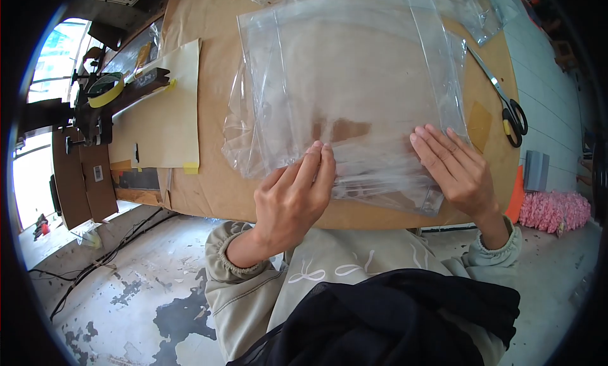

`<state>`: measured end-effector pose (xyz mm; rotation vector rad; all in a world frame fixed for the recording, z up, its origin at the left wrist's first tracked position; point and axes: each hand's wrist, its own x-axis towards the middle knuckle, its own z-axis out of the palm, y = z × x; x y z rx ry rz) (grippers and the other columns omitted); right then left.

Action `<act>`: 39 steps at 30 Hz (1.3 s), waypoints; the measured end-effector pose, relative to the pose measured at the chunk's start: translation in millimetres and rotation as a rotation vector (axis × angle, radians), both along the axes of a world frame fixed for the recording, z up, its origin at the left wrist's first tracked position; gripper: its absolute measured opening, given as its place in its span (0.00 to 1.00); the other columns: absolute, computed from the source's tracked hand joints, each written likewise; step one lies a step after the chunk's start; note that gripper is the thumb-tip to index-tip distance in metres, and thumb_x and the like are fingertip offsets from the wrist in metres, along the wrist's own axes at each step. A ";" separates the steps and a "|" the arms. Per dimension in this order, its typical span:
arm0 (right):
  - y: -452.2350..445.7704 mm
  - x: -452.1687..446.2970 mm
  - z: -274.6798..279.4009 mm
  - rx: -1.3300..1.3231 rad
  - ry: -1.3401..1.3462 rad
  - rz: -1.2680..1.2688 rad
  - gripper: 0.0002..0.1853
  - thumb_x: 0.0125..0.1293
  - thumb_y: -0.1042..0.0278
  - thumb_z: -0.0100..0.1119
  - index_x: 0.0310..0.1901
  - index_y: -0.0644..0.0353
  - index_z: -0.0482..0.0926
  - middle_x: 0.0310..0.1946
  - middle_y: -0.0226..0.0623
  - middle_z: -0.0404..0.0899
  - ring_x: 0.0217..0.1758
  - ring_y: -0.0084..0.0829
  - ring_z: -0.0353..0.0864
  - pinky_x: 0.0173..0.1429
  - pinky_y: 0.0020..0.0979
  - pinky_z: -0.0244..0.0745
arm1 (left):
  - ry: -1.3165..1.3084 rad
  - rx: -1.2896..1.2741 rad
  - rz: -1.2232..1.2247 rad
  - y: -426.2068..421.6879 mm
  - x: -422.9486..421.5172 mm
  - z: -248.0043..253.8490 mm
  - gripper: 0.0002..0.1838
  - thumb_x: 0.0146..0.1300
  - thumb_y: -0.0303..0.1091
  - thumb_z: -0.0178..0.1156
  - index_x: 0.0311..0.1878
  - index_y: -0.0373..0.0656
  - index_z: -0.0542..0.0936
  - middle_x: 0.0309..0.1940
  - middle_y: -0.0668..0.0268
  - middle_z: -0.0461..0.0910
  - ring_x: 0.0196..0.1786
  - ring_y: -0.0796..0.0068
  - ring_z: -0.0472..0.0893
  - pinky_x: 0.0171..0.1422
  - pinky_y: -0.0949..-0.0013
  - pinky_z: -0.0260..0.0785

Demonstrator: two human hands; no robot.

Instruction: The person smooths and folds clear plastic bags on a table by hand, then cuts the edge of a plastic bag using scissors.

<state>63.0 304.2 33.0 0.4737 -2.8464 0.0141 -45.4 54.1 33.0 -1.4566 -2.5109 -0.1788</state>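
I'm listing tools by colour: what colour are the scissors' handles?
The scissors' handles are mainly black with some yellow, best seen in the head view.

— What is the wide, clear, flat bag (354, 68) made of?
— Thin plastic, glossy, creased along the folds.
— And the broad brown tabletop (216, 122)?
— Matt and smooth, like cardboard.
— The long scissors with black-and-yellow handles (495, 83)?
— Shiny metal blades, plastic-looking grips.
— The bright pink bundle (554, 212)?
— Rough, shaggy, like cloth.
— The pale grey-green sleeve (244, 296)?
— Soft matt cloth.
— And the grey-white floor (142, 255)?
— Hard, patchy, its coating flaked.
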 end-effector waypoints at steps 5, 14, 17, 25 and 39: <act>0.0 5.0 -5.8 0.033 0.020 -0.029 0.18 0.60 0.69 0.57 0.53 0.56 0.81 0.52 0.34 0.81 0.56 0.33 0.80 0.59 0.38 0.75 | 0.118 0.035 0.008 -1.6 5.9 -15.3 0.15 0.62 0.34 0.60 0.52 0.46 0.81 0.49 0.66 0.82 0.44 0.81 0.84 0.43 0.77 0.73; 16.7 8.8 -6.5 0.053 -0.198 -0.068 0.27 0.60 0.66 0.50 0.63 0.36 0.73 0.67 0.24 0.68 0.69 0.29 0.67 0.70 0.39 0.64 | -0.166 -0.173 -0.125 -9.0 -9.7 -10.7 0.33 0.56 0.35 0.54 0.67 0.73 0.68 0.71 0.68 0.64 0.71 0.60 0.66 0.70 0.55 0.59; 22.0 7.5 -3.9 0.074 -0.263 -0.048 0.28 0.62 0.66 0.47 0.65 0.34 0.69 0.70 0.24 0.63 0.72 0.28 0.62 0.74 0.40 0.56 | -0.185 -0.200 -0.136 -8.3 -13.3 -6.9 0.33 0.56 0.34 0.53 0.67 0.74 0.69 0.72 0.68 0.62 0.72 0.60 0.63 0.72 0.53 0.55; 29.3 3.0 -2.5 0.005 -0.352 0.004 0.30 0.62 0.70 0.45 0.66 0.34 0.68 0.72 0.24 0.58 0.76 0.29 0.53 0.78 0.46 0.44 | -0.315 -0.242 -0.168 -12.9 -18.9 -3.9 0.31 0.58 0.58 0.53 0.67 0.75 0.67 0.74 0.66 0.56 0.76 0.54 0.54 0.75 0.47 0.46; 3.3 -4.1 46.9 -0.104 -0.696 -0.104 0.50 0.35 0.64 0.61 0.69 0.58 0.61 0.74 0.51 0.49 0.80 0.48 0.38 0.73 0.65 0.21 | -0.275 -0.078 -0.130 18.6 -6.5 -7.4 0.19 0.53 0.45 0.64 0.49 0.58 0.77 0.56 0.53 0.68 0.66 0.55 0.65 0.72 0.40 0.45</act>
